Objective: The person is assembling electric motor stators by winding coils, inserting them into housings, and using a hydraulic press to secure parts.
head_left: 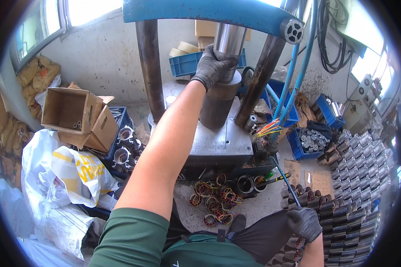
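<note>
Press, straight ahead: a cylinder stands upright beneath the shaft, presumably for alignment. The left hand clasps the shaft's lower end, seemingly to steady it; the right hand grips the lever, likely for control.

A pale, scuffed wall stands at the back, speckled with dark stains toward the right. Daylight enters through a window at upper left and a bright opening at right — both glaring white. Black cables hang near the right corner; flattened cardboard lies on the grey floor.
</note>
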A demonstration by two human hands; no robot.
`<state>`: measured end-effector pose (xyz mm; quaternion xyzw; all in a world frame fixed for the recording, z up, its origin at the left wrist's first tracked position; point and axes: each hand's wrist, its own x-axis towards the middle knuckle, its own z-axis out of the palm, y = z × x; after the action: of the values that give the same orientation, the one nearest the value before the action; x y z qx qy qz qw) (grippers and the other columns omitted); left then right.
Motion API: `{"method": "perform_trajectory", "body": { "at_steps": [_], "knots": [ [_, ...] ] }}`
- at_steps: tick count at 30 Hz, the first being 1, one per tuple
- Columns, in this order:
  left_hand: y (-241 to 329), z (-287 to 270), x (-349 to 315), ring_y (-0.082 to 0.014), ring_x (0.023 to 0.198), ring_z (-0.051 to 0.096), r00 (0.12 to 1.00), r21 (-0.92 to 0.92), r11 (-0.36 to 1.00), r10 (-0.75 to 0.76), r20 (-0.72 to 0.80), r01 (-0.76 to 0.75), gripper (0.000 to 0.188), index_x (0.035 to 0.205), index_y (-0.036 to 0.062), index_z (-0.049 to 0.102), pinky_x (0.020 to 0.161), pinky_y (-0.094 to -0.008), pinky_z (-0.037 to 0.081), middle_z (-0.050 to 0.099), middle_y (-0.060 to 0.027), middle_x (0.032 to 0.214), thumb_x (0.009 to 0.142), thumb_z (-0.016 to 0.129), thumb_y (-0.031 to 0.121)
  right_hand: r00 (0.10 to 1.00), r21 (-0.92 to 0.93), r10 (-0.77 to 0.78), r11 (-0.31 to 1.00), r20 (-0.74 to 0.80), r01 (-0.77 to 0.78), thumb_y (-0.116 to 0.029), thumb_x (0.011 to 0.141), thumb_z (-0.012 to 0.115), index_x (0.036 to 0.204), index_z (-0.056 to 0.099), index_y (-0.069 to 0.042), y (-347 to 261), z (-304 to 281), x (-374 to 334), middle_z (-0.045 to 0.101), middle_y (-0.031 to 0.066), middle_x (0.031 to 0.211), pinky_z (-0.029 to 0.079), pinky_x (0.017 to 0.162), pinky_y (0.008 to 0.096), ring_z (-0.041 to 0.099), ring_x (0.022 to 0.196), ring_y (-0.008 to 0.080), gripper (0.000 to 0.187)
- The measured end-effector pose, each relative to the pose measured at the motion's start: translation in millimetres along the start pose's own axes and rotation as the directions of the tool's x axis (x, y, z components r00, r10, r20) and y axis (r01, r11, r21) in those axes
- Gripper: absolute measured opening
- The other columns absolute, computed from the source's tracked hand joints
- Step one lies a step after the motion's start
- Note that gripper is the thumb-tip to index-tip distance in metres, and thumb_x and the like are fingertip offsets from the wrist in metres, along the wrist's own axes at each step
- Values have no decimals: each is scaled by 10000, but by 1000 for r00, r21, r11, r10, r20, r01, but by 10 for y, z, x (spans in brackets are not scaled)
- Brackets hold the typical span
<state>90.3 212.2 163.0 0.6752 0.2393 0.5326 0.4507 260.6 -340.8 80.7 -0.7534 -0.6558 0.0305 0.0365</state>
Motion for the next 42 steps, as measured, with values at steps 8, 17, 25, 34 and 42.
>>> {"method": "perform_trajectory", "body": {
  "at_steps": [8,17,25,34,42],
  "knots": [
    [-214,112,133,-236,1201,629,990,-199,972,133,45,-122,1081,1473,19,405,1088,-358,493,656,-142,1320,629,1025,287,995,46,-18,999,-96,22,-91,768,723,916,776,-103,-10,-211,86,743,124,939,586,770,462,721,850,349,157],
    [-299,34,178,-248,1242,606,987,-207,969,150,52,-136,1173,1509,47,355,1104,-367,484,627,-138,1361,599,1040,326,702,-185,-207,977,-681,108,60,931,617,1080,649,14,419,-1143,1674,701,229,1051,556,850,436,698,959,386,160],
    [-154,104,88,-247,1260,599,994,-121,988,99,37,-94,1116,1507,46,356,1112,-352,480,618,-143,1370,628,998,290,804,143,148,987,-576,-79,8,907,654,1149,682,-7,374,-999,1342,711,228,1091,574,873,429,714,994,378,244],
    [-261,139,196,-255,1200,640,989,3,989,149,4,-149,1100,1489,32,392,1080,-350,505,648,-152,1325,607,1002,278,997,66,80,995,-3,-79,-132,823,725,943,698,-57,-69,-41,77,679,201,824,559,695,507,687,778,426,145],
    [-262,137,167,-255,1213,634,989,20,989,148,-22,-148,1090,1473,37,423,1087,-354,501,645,-145,1330,592,1011,295,987,28,154,988,-54,-153,-247,833,737,771,668,-50,-145,36,96,660,189,747,542,672,511,676,725,402,218]
  ]
}}
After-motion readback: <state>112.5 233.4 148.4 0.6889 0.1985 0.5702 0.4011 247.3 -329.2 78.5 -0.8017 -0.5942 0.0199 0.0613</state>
